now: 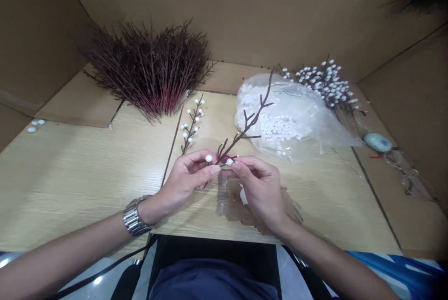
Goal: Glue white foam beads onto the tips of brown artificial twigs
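Note:
A dark brown twig [248, 127] slants up and to the right from between both hands, its side shoots mostly bare. My left hand [191, 174] is closed on its lower end, thumb against the stem, and one white ball [209, 158] shows beside those fingers. Pinched between the thumb and fingers of my right hand [261, 183] is another white ball [229, 162], touching a lower shoot of the same twig. Behind my left hand, a twig with several white balls [191, 125] lies on the table.
A big bundle of bare twigs [154, 66] stands at the back left. Right of centre lies a clear bag of white balls [280, 118], with white-tipped twigs [329, 83] behind it. A pale green oval object [378, 142] sits far right. Cardboard walls [224, 15] surround the table.

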Available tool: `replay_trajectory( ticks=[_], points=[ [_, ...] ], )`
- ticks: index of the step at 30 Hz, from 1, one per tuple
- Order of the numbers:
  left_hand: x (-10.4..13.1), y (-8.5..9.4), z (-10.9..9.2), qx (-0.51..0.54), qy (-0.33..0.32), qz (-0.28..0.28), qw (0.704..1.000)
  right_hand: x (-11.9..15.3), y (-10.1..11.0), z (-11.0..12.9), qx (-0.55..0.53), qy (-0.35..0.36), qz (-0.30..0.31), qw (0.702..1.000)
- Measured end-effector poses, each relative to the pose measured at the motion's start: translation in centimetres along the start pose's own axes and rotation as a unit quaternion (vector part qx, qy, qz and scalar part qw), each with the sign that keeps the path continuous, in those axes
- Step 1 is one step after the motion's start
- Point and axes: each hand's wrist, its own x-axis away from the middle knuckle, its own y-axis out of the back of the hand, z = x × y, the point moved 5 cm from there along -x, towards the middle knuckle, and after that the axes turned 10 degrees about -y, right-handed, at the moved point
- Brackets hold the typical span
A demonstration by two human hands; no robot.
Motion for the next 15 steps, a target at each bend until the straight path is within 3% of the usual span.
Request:
replay_trajectory(
  ticks=[15],
  points=[
    [0.0, -0.1, -1.0, 0.027, -0.021, -0.01, 0.999, 0.3, -0.8, 1.2, 0.06, 0.043, -0.022, 0.997]
  ],
)
